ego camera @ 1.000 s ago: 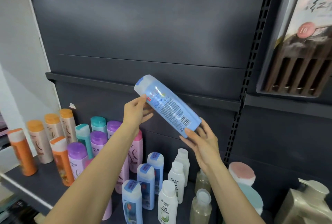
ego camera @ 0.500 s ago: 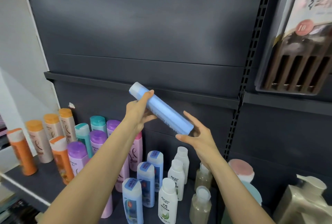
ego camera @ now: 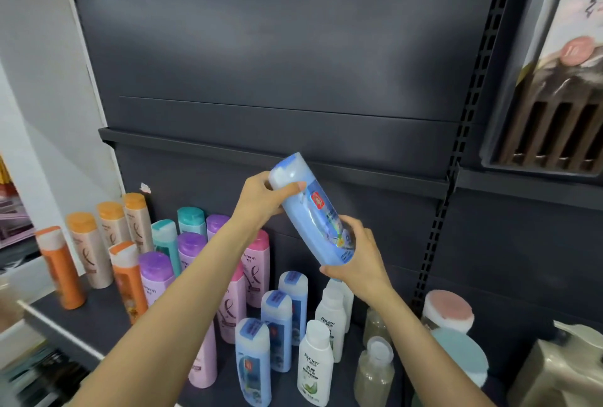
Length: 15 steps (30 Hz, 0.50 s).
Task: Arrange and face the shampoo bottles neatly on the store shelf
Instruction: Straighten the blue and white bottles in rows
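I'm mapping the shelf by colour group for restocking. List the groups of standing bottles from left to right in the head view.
Orange-capped bottles → teal-capped bottles → purple-capped lilac bottles → pink bottles → blue flat-capped bottles → white round-capped bottles → clear yellowish bottles.

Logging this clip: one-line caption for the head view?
Both hands, left hand and right hand, hold a tilted blue bottle above the shelf.

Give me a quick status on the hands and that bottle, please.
Left hand grips cap end, right hand grips base. Blue bottle tilted above shelf, front label showing. Nothing in the way.
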Tool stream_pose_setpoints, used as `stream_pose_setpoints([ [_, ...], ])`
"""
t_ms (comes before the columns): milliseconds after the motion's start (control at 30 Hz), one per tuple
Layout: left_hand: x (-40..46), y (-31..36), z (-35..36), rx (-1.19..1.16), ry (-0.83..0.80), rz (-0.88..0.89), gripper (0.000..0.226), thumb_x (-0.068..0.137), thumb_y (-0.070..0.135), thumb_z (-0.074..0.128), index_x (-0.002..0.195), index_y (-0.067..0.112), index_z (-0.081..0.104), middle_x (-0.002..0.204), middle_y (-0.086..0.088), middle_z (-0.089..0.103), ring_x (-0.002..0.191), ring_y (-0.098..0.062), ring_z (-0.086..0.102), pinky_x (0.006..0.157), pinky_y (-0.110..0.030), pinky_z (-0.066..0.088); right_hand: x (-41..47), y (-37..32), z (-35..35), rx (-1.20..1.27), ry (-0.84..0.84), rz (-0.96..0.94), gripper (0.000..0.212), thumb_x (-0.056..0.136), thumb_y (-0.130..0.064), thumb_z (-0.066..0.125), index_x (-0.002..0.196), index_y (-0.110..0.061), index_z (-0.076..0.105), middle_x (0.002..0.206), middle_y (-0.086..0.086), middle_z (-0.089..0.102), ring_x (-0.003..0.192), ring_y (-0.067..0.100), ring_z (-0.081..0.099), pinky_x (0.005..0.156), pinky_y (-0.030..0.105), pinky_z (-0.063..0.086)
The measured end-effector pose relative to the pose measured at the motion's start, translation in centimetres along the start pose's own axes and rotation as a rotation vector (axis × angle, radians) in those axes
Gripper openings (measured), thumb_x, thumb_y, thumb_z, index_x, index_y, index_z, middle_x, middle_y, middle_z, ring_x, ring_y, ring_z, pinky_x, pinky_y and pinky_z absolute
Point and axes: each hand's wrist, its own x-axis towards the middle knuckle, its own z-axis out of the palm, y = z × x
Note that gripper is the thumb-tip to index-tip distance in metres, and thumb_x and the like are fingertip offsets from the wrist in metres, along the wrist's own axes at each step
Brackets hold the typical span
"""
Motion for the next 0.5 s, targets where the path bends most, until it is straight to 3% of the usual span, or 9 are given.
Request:
stream_pose_setpoints([
  [100,0.3,0.0,-0.3,0.037,0.003,-0.004,0.039,0.073,0.022,0.079,0.103,0.004,0.061,0.094,-0.009,0.068,0.081,-0.018,0.069,0.071,-0.037,0.060,0.1,0.7,0.7,-0.066,0.003,-0.004,0.092,0.058,-0.007,0.085,0.129,-0.040,0.038,0.117,-0.009,0.037,0.113,0.013,0.044,0.094,0.030,0.047],
  [200,0.5,-0.2,-0.4,0.108,-0.029,0.071,0.051,0.065,0.029,0.083,0.106,0.012,0.059,0.103,-0.008,0.066,0.091,-0.023,0.068,0.075,-0.041,0.059,0.6,1.2,1.1,-0.020,0.003,0.012,0.087,0.063,-0.005,0.083,0.132,-0.035,0.040,0.121,-0.008,0.041,0.112,0.008,0.048,0.086,0.015,0.045],
  [233,0.6,-0.4,-0.4,0.163,-0.040,0.120,0.051,0.064,0.029,0.083,0.106,0.015,0.058,0.102,-0.004,0.066,0.092,-0.021,0.066,0.076,-0.037,0.058,1.0,1.3,1.0,-0.021,-0.009,0.016,0.082,0.067,-0.004,0.081,0.134,-0.031,0.041,0.124,-0.006,0.043,0.114,0.009,0.049,0.085,0.013,0.043],
  [333,0.9,-1.1,-0.2,0.363,-0.055,0.248,0.046,0.073,0.022,0.080,0.112,0.018,0.056,0.099,0.005,0.063,0.086,-0.011,0.059,0.068,-0.009,0.046,2.1,2.2,0.7,-0.108,-0.008,0.049,0.067,0.078,-0.006,0.073,0.137,-0.017,0.045,0.130,0.000,0.050,0.121,0.012,0.049,0.093,0.015,0.037],
  [500,2.1,-2.9,0.2,0.468,-0.109,0.345,0.047,0.076,0.016,0.076,0.117,0.017,0.052,0.096,0.006,0.062,0.085,-0.012,0.056,0.067,-0.004,0.040,3.2,4.6,0.7,-0.233,0.017,0.150,0.040,0.085,-0.008,0.066,0.125,-0.009,0.060,0.127,0.006,0.061,0.117,0.017,0.056,0.097,0.020,0.040],
])
